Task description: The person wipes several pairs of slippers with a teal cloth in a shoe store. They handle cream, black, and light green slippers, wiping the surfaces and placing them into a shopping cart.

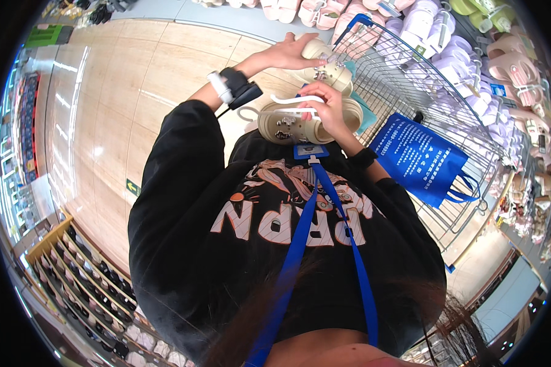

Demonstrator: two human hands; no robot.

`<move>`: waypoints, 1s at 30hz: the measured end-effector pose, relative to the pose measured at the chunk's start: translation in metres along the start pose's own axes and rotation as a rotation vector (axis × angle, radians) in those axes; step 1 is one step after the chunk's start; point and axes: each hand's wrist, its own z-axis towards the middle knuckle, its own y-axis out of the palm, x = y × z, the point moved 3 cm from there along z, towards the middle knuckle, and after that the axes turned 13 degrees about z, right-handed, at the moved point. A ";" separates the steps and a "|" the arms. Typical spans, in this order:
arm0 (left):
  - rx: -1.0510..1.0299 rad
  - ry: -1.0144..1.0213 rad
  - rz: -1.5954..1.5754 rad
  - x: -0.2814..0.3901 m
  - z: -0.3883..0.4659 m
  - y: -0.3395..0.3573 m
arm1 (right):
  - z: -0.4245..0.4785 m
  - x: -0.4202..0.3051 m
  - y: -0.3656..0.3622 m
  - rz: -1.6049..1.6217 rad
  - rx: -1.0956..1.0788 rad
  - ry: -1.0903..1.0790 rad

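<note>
My left hand (290,51) grasps a cream clog (323,75) at its far end, the thumb across its holed upper beside silvery charms. A second cream clog (298,129), also with metallic charms, sits nearer my body, against the front of my black top. My right hand (325,108) is over this nearer clog, with fingers closed on a white plastic shoe hanger (298,98). The hanger's hooked ends stick out to the left. Something flat and teal (365,112) shows partly behind the clogs.
A wire shopping cart (422,59) with a blue bag (418,158) bearing writing stands at my right. Beyond it hang rows of lilac slippers (459,59) and pink slippers (312,11). Tiled floor (119,91) stretches to the left. A shoe rack (82,270) is at lower left.
</note>
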 end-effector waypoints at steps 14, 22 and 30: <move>0.138 -0.142 -1.192 -0.079 -0.037 0.070 | -0.030 -0.012 -0.059 0.230 0.415 -0.146; 0.312 -0.110 -1.313 -0.077 -0.061 0.070 | -0.017 -0.015 -0.060 0.253 0.587 -0.167; 0.173 -0.023 -1.249 -0.061 -0.054 0.048 | 0.015 -0.003 -0.027 -0.870 0.746 -0.388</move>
